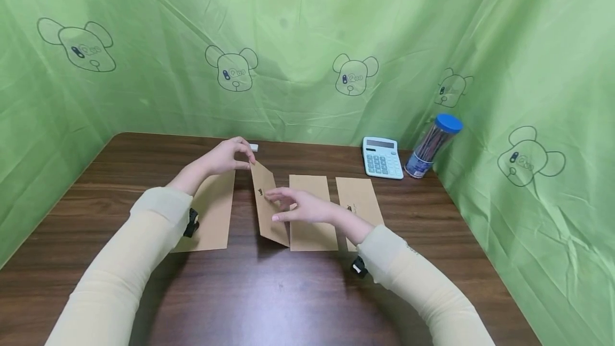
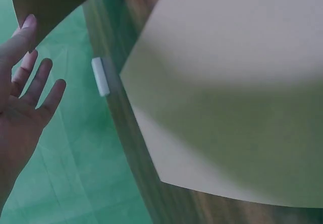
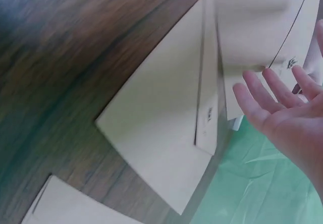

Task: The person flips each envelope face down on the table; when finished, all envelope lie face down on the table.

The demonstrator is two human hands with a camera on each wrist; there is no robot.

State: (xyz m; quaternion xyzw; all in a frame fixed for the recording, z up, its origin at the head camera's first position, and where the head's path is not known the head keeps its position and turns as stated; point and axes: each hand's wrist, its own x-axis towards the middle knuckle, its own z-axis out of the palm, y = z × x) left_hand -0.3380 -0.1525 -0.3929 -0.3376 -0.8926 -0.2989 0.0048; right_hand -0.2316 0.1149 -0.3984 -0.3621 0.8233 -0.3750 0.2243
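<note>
My left hand (image 1: 226, 155) pinches the top corner of a tan kraft-paper card (image 1: 266, 218), which tilts up off the table and bears a small black print. In the left wrist view a darker piece of paper (image 2: 50, 7) lies against that thumb. The right hand (image 1: 307, 209) hovers before the tilted card, fingers loosely spread; whether the fingertips touch it I cannot tell. Further tan cards lie flat: one under the left forearm (image 1: 211, 218), one to the right (image 1: 314, 234), partly behind the right hand, and a printed one (image 1: 362, 191) partly behind the right wrist.
A light-blue calculator (image 1: 381, 158) lies at the back right of the dark wooden table (image 1: 278, 303). Beside it stands a clear tube with a blue lid (image 1: 449, 123), full of thin dark sticks. A small white block (image 1: 253, 147) sits at the back edge. Green cloth (image 1: 288, 25) hangs around.
</note>
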